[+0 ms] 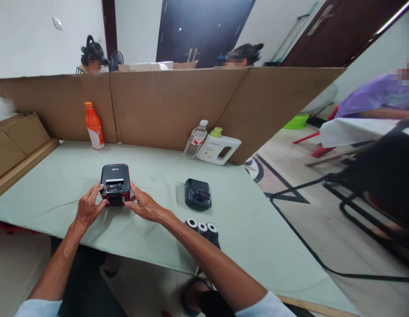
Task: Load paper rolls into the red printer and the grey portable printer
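Note:
A small red and black label printer [115, 178] stands on the pale green table [59, 185], with a black flap sticking out at its front. My left hand [87, 208] grips its left side with the fingertips. My right hand [145, 206] touches its right side, fingers spread along the base. A second, dark printer [198, 194] lies to the right, apart from both hands. Three small black rolls with white ends [203, 230] lie in a row near the table's front edge, just beside my right forearm.
A cardboard screen [171, 105] walls off the far side of the table. An orange bottle [94, 126], a clear water bottle [195, 140] and a white jug [218, 148] stand against it. Folded cardboard [16, 145] lies at the left. People sit behind the screen and at the right.

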{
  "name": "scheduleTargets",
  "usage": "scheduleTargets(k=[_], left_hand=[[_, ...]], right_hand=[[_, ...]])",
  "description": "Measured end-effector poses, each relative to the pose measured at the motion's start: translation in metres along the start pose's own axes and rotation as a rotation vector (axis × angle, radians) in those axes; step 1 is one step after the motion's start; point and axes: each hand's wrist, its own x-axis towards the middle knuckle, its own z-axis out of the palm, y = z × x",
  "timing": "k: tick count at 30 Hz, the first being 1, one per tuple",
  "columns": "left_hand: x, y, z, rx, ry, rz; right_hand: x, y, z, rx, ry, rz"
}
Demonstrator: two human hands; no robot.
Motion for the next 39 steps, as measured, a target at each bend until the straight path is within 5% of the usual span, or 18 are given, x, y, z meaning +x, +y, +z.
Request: scheduleTargets(k=[39], left_hand=[[0.009,0.002,-0.009,0.060,-0.123,-0.054]], right_hand=[[-0.012,0.003,-0.006,-0.005,-0.026,-0.030]])
